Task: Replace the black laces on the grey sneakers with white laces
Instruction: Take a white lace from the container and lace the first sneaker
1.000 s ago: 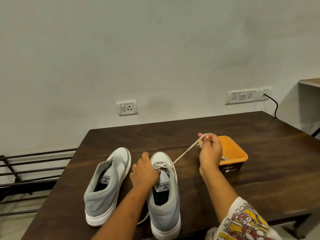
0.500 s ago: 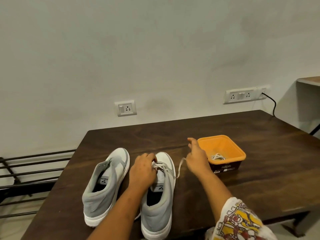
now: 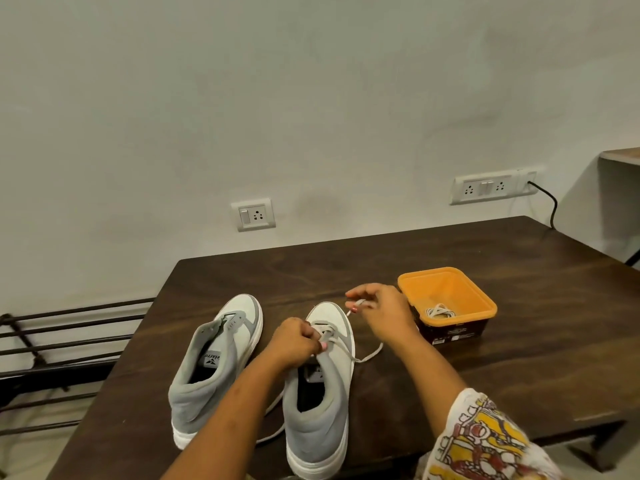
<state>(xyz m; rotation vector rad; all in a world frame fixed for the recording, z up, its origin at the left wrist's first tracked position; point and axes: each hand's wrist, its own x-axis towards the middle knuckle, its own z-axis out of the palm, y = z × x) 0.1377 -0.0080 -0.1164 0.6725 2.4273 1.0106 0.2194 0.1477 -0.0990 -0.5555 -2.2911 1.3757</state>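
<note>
**White lace held at both ends over the centre sneaker**

The white lace is threaded through the eyelets nearest the toe of the grey sneaker in the lower centre of the frame. From there it loops out onto the table to the right of the shoe and rises to the right hand. Another white strand shows lower down, in the gap between the two shoes.

The left hand sits on the front of this sneaker, its fingers curled in and pinching the lace just above the tongue. The right hand hovers beyond the toe cap, a little to its right. Its thumb and fingertips are closed on the free end of the lace, and the other fingers are loosely bent.

The second grey sneaker stands just to the left, toe pointing up the frame, close beside the first; whether they touch I cannot tell.

Right of the hands stands an orange tub with a dark lower wall, and in it lies a coiled white lace.

All of this rests on a dark wooden table set against a pale wall. A patterned sleeve fills the lower right corner. Two wall sockets sit above the far edge of the table, and a black metal rack runs along the left edge of the frame.
</note>
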